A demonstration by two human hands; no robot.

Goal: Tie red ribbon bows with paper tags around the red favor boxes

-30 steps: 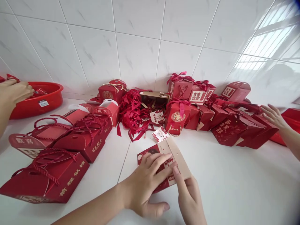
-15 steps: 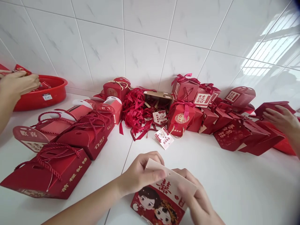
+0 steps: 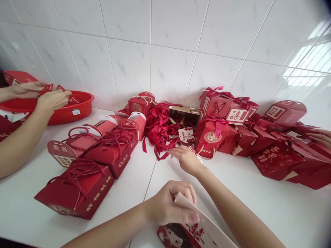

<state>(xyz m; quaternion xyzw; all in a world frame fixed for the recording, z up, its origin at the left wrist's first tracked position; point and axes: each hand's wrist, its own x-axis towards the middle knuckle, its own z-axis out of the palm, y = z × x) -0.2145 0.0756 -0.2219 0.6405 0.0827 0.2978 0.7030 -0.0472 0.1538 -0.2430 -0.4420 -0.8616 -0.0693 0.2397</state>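
At the bottom centre, my left hand [image 3: 178, 203] grips the pale top edge of a red paper gift box [image 3: 199, 236] printed with a cartoon figure. The box runs out of the frame below. My right hand [image 3: 187, 160] reaches forward, fingers stretched out, its tips by the loose end of a tangled heap of dark red ribbons [image 3: 160, 125]. I see nothing held in it. Just behind it stands a printed white tag [image 3: 186, 135], leaning on an open cardboard box [image 3: 184, 109]. Another tag [image 3: 196, 152] is partly covered by the right hand.
Red gift boxes with rope handles [image 3: 77, 189] stand in rows at left. More boxes, some ribbon-tied [image 3: 217, 103], are stacked along the tiled wall at right. A person's hands [image 3: 53, 100] hold small red packets above a red basin [image 3: 82, 106]. Another person's hand [image 3: 322, 137] is at far right.
My right hand has let go of the box and moved forward to the ribbons. My left hand still holds the box. The hand at far right has lowered; the view has shifted left.
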